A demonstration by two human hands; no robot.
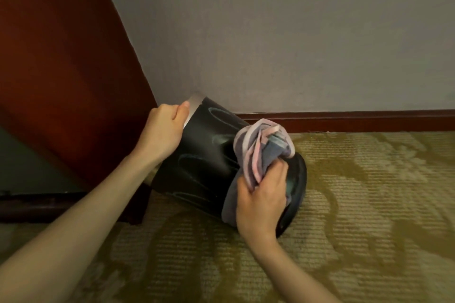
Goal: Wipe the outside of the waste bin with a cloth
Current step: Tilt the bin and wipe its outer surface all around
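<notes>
A black round waste bin (204,162) lies tipped on its side on the carpet, its silver rim toward the wall corner and its base toward the right. My left hand (163,130) grips the silver rim at the bin's upper left. My right hand (262,200) presses a bunched grey and pink cloth (261,147) against the bin's side near the base. Faint wipe streaks show on the black surface. The cloth covers part of the bin's lower end.
A dark red wooden panel (61,69) rises on the left, right behind the bin. A grey wall (295,32) with a dark red skirting board (357,122) runs along the back. Patterned yellow-green carpet (369,204) covers the floor.
</notes>
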